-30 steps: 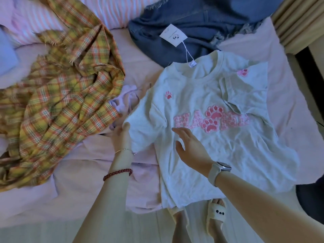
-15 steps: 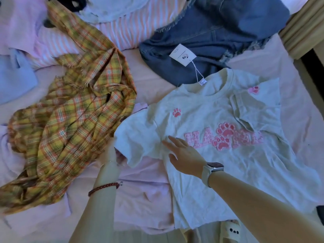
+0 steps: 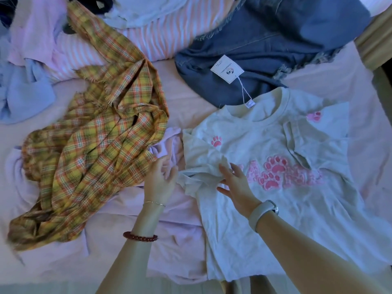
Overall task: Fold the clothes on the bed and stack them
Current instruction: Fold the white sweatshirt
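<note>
several garments are spread over a pink bed sheet. at the far left a light blue garment is crumpled, and above it a pink-and-white striped garment is stretched toward the middle. a yellow plaid shirt is heaped loosely on the left half of the bed, over a pale lilac garment that is laid beneath it and runs under the t-shirt's left edge. the left hand is seen just right of the plaid shirt, with a thin bangle and a dark red bead bracelet worn on the wrist; its fingers are relaxed and spread, nothing is gripped, and the fingertips are placed at the bunched end of the t-shirt's left sleeve. the right hand, with a pale smartwatch on its wrist, is laid flat and open on the folded-in sleeve, fingers extended toward the left. the light grey t-shirt with pink paw prints and pink lettering is laid face up on the right half of the bed, its right sleeve folded inward over the chest. above its collar a blue denim garment is piled, with a white hang tag lying on it.
</note>
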